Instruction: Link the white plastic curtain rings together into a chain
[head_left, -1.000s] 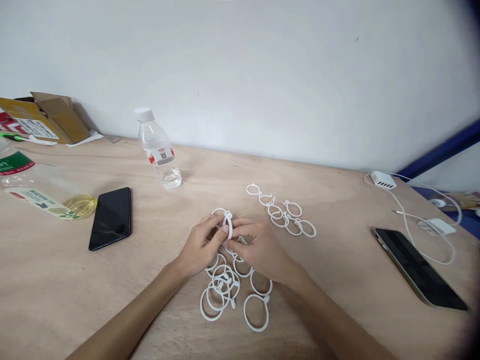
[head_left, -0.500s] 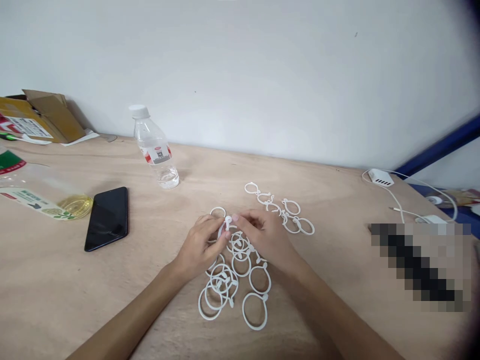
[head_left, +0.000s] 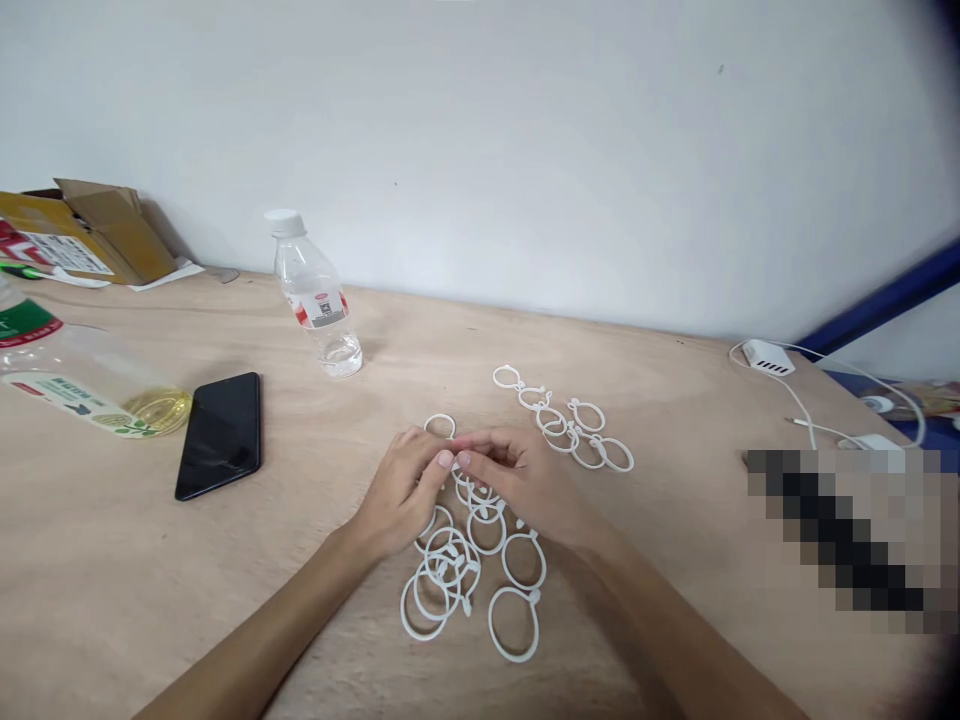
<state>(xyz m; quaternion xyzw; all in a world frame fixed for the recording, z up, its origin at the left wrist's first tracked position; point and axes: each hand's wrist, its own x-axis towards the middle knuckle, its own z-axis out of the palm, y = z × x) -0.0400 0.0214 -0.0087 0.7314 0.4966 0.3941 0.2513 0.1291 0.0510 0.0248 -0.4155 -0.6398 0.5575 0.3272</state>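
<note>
My left hand (head_left: 397, 492) and my right hand (head_left: 534, 485) meet fingertip to fingertip over a pile of white plastic rings with small clasps. Both hands are closed in a pinch on a white plastic ring, whose clasp is now hidden by the fingertips. Just beyond my left fingers a ring (head_left: 439, 427) shows; whether it is the held one I cannot tell. Beneath and in front of the hands lie several loose, overlapping rings (head_left: 523, 560). Past my right hand, linked rings form a chain (head_left: 551, 420) on the table.
On the wooden table (head_left: 360, 640) a black phone (head_left: 219, 436) lies to the left, beside a large bottle (head_left: 90, 385) on its side. A small water bottle (head_left: 319, 295) stands behind. Far left is an opened cardboard box (head_left: 112, 235); at right, a white charger (head_left: 768, 357) with cables.
My thumbs and fingers have closed in over the white clasp that showed between them before. The whole view has shifted slightly; the rings lie much as they did.
</note>
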